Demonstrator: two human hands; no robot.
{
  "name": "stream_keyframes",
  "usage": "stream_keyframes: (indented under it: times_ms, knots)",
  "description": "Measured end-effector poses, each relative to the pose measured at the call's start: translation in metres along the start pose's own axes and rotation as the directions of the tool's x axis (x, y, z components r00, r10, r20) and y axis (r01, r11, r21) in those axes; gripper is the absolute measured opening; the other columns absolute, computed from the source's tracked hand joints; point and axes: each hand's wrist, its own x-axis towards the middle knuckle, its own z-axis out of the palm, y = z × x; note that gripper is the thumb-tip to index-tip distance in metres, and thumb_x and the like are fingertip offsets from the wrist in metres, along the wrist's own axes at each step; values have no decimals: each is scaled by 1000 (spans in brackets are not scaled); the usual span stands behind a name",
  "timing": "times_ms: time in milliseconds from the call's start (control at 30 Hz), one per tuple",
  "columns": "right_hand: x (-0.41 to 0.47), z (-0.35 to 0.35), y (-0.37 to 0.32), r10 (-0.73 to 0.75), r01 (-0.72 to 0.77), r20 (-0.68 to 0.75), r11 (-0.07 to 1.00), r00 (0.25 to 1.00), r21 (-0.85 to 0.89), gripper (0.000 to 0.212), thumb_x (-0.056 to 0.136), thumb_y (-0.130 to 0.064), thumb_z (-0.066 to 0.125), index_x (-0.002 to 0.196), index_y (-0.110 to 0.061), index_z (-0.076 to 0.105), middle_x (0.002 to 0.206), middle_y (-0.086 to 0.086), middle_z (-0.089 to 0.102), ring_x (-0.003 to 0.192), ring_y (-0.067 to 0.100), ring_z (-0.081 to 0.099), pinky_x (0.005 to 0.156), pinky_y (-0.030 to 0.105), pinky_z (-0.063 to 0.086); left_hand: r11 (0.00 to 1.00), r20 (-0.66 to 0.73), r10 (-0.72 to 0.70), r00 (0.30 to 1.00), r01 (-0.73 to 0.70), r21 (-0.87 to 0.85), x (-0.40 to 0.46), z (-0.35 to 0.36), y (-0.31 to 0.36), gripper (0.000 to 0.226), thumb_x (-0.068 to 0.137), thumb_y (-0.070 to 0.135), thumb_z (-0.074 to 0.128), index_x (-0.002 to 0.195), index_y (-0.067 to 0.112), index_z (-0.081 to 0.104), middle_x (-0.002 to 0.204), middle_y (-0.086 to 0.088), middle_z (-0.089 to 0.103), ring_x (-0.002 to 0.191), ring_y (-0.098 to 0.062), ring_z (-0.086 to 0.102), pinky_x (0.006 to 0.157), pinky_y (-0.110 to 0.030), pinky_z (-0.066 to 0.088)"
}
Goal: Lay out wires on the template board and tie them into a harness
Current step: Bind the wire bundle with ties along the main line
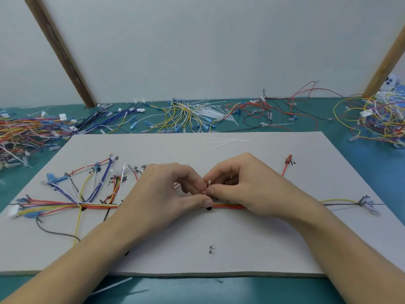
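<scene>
We have both hands together at the middle of the board (219,238), meeting over the wire bundle (98,205) that runs across it from left to right. Our left hand (166,194) comes in from the board's near left edge, fingers curled, thumb lying along the bundle and pressing toward it. Our right hand (247,185) comes in from the near right edge, fingers curled too, and its thumb and forefinger pinch a white tie (208,188) that stands up between the two hands, just above the bundle. The left fingertips touch the same tie, so both hands are closed on it.

The bundle shows on either side of the hands: red, yellow and orange strands emerge left of the left hand and fan out into blue, white, black and yellow branches toward the board's left end. A short red stretch shows under the right hand. To the right, a yellow and a grey wire (341,202) carry on to a white connector (370,205) near the board's right edge.

A red wire (286,167) runs up from behind the right hand toward the board's far right. Spare ties (230,141) lie on the board's far edge. Beyond the board, loose wires (186,117) lie heaped on the green table (263,290). One more tie (109,286) lies off the board's near edge.
</scene>
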Motion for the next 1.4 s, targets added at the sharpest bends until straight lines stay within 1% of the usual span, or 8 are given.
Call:
stream_keyframes:
  times_ms: [100,367,433,533,667,900,1267,1400]
  knots:
    - [-2,-1,-2,4,-4,41,1000,999,6,17,95,-10,68,101,-19,81,87,2,79,75,8,66,71,30,51,999,-4,15,1000,-14,33,-1,-1,-2,17,66,36,94,73,37,78,74,13,71,78,-7,67,68,-12,42]
    - [-2,2,0,11,-11,3,1000,1000,16,18,97,-9,67,103,-19,81,92,2,80,94,29,74,87,48,57,997,17,73,997,-73,38,-4,-3,1,17,73,30,93,83,39,83,76,9,68,65,3,58,62,-5,34]
    - [-1,2,1,20,-19,-12,999,1000,33,16,95,-10,70,103,-17,81,91,2,80,89,26,75,81,42,59,996,18,81,997,-82,41,-4,-3,2,18,73,27,93,84,38,83,75,9,68,64,4,58,62,-5,35]
    - [1,-1,3,44,-40,-60,997,997,67,11,90,-11,77,97,-17,82,83,0,80,68,5,68,63,21,49,995,27,81,996,-82,56,-4,-3,3,18,75,25,92,85,37,83,76,11,68,66,5,59,64,-4,35]
    - [1,-1,5,43,-40,-45,996,998,77,9,89,-11,78,96,-17,82,82,0,79,66,2,65,61,16,47,994,27,85,996,-86,61,-5,-4,3,19,75,24,92,87,37,83,75,11,67,65,7,57,63,-4,35]
    - [1,0,5,21,-19,-29,999,999,51,11,91,-11,76,97,-18,82,83,0,79,70,5,67,65,19,48,994,19,93,996,-94,60,-5,-4,4,18,76,22,91,87,35,84,73,14,66,66,7,57,64,-4,34]
    - [-1,1,2,11,-9,-36,999,999,41,12,91,-10,74,95,-18,81,85,1,80,84,25,76,80,44,59,993,34,94,995,-96,64,-5,-4,4,20,77,20,90,88,35,83,75,10,67,66,8,56,63,-4,34]
    - [-1,1,2,3,-2,-28,999,1000,42,13,91,-9,74,95,-19,82,84,1,80,78,15,73,76,38,57,994,34,89,995,-91,61,-4,-4,4,19,77,21,90,87,36,83,75,10,67,66,7,56,63,-5,34]
